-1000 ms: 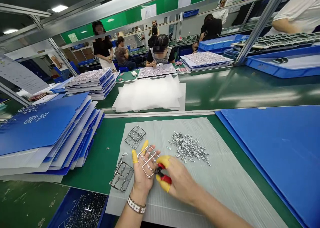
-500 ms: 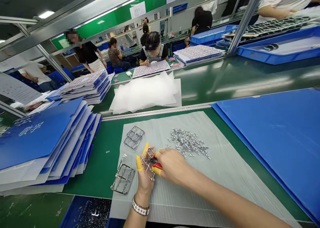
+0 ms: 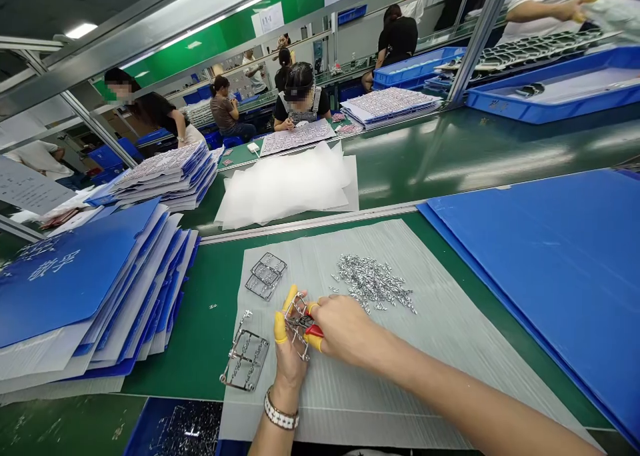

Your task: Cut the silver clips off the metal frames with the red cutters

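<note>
Left hand (image 3: 289, 366) pinches metal frame (image 3: 298, 327) at center, right hand (image 3: 345, 329) closes on red cutters (image 3: 315, 331); a slip could bend the frame or scatter loose parts (image 3: 373, 284).

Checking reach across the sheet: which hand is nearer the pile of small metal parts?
Right. The right hand, holding red-handled cutters, sits just below the pile of small metal parts; the left hand, gripping a metal frame, is farther left.

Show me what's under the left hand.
A grey ribbed sheet shows below the left hand, with a loose metal frame lying beside it. The patch directly beneath the palm is covered by the hand, so what lies there cannot be seen.
</note>
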A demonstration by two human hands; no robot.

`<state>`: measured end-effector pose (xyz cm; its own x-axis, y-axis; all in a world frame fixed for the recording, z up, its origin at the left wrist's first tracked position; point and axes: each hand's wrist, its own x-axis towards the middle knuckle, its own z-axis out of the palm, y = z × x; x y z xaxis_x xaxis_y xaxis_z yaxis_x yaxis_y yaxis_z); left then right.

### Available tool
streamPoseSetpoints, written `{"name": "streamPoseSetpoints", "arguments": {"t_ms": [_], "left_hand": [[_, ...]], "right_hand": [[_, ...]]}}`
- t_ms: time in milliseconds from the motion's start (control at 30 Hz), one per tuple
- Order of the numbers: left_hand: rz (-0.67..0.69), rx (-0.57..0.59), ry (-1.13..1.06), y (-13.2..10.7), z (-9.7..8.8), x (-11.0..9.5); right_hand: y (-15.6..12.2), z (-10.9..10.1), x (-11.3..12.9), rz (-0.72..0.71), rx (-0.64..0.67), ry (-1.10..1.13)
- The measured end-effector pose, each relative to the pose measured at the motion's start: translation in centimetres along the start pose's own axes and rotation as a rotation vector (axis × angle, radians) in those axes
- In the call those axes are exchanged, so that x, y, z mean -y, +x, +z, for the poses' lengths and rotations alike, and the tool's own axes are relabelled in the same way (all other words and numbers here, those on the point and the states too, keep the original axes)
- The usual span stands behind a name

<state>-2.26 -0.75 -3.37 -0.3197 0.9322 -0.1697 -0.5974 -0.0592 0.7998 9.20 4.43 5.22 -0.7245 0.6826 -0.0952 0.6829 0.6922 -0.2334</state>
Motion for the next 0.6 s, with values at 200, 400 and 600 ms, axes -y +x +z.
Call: {"name": "streamPoseSetpoints", "arguments": {"t_ms": [200, 400, 600], "left_hand": [[0.018, 0.000, 0.049, 0.1, -0.2, 0.1], [-0.027, 0.010, -0.020, 0.1, -0.1, 0.0], [-0.059, 0.008, -0.106, 0.1, 0.6, -0.6]], "right_hand": [[0.0, -0.4, 0.1, -0.014, 0.029, -0.032], [-0.1, -0.1, -0.5, -0.032, -0.029, -0.041], [0.1, -0.3, -2.0, 0.051, -0.093, -0.096]]}}
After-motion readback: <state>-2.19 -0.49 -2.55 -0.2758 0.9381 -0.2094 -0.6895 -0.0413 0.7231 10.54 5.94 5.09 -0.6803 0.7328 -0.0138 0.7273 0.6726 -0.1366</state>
